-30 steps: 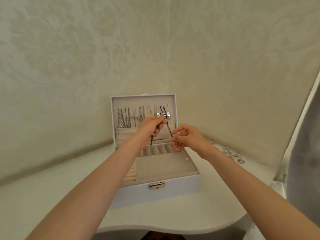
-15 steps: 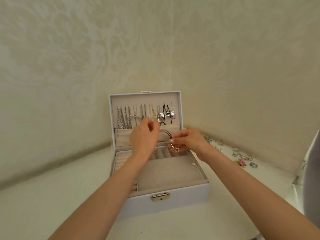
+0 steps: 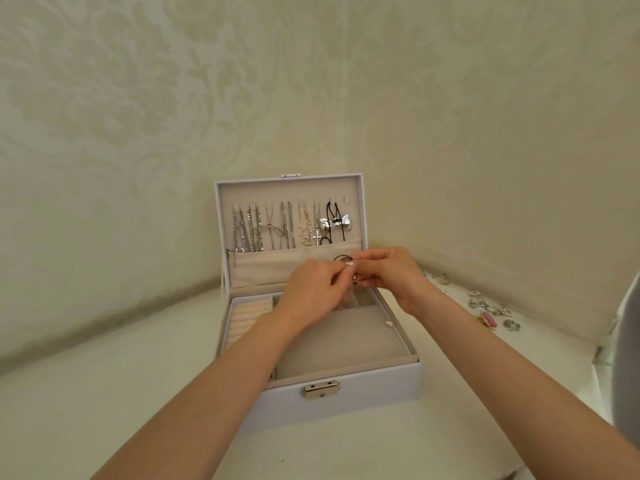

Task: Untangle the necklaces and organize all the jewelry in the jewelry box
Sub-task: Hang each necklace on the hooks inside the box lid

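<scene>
A white jewelry box (image 3: pixel 346 400) stands open on the table, its lid upright. Several silver chains (image 3: pixel 256 230), a cross pendant and a silver bow on black cord (image 3: pixel 335 221) hang inside the lid above a fabric pocket (image 3: pixel 263 263). My left hand (image 3: pixel 311 292) and my right hand (image 3: pixel 384 271) meet over the back compartments of the box. Between them they pinch a black cord necklace (image 3: pixel 341 259) with a small dark round pendant (image 3: pixel 355 279) that dangles under the fingers. Ring rolls (image 3: pixel 247 318) fill the box's left side.
Loose rings, earrings and a pink piece (image 3: pixel 490 311) lie on the table (image 3: pixel 104 393) to the right of the box, near the wall. A grey object (image 3: pixel 628 358) stands at the right edge of the view. The wall corner rises right behind the box.
Both hands came down from the lid hooks and drew together over the back of the box. The black cord now sits gathered between the fingertips instead of stretched up toward a hook.
</scene>
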`<state>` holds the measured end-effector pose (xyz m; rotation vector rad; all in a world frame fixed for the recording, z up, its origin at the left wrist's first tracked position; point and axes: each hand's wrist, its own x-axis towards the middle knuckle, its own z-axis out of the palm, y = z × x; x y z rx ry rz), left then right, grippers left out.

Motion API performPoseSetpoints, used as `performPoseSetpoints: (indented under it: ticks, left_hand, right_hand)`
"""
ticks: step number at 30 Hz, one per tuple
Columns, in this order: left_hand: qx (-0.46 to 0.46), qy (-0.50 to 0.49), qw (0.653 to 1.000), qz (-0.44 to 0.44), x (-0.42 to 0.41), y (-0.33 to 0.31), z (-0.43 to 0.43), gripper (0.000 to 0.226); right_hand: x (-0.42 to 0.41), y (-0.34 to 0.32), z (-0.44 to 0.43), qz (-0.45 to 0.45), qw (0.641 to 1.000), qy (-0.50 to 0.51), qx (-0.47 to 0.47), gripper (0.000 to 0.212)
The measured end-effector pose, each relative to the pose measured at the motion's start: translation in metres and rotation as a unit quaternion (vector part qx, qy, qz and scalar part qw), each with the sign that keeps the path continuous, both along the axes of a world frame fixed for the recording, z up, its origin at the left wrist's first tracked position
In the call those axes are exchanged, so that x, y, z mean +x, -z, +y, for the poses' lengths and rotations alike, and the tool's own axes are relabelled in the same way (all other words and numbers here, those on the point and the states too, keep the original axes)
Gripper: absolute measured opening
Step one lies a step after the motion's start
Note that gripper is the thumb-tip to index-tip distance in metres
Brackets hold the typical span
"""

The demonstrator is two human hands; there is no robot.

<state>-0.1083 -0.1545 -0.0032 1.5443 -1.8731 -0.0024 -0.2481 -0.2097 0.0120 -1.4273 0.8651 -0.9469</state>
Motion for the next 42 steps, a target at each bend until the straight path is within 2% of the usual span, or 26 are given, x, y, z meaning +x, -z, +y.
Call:
performPoseSetpoints:
  ticks: [3,5,8,10,13,20,27,34,42]
  left_hand:
    - [0.04,0.002,0.984,0.172,0.0,-0.002,-0.002,0.025]
    - [0.082,0.028,0.954,0.287,-0.001,-0.005,-0.003,0.015]
    - [0.108,0.058,0.926,0.356,0.0,-0.004,-0.004,0.009]
    - [0.106,0.055,0.922,0.369,0.001,-0.003,-0.003,0.006]
    - [0.109,0.05,0.91,0.397,0.003,-0.004,-0.001,0.013]
    - [0.114,0.043,0.865,0.487,0.005,-0.01,0.002,0.01]
    - [0.093,0.033,0.829,0.551,0.008,-0.016,0.002,0.008]
    - [0.092,0.033,0.868,0.487,0.005,-0.016,0.007,0.01]
    - [0.129,0.046,0.867,0.479,0.004,-0.015,0.006,0.009]
  right_hand:
    - [-0.002,-0.001,0.0,-0.002,1.0,0.001,-0.017,0.015]
    - [-0.002,0.0,0.001,-0.001,1.0,0.0,-0.023,0.016]
    - [-0.002,0.0,0.005,0.0,1.0,-0.004,-0.03,0.014]
    - [-0.002,0.0,0.008,0.012,0.999,-0.017,-0.037,0.012]
    - [0.0,0.001,0.01,0.012,0.999,-0.012,-0.044,0.011]
    - [-0.003,0.004,0.008,-0.042,0.997,0.043,-0.043,0.018]
    - [-0.006,0.009,0.008,-0.054,0.997,0.038,-0.031,0.021]
    - [0.0,0.007,0.012,-0.084,0.996,0.021,-0.031,0.021]
    - [0.004,0.005,0.013,-0.091,0.993,0.036,-0.065,0.016]
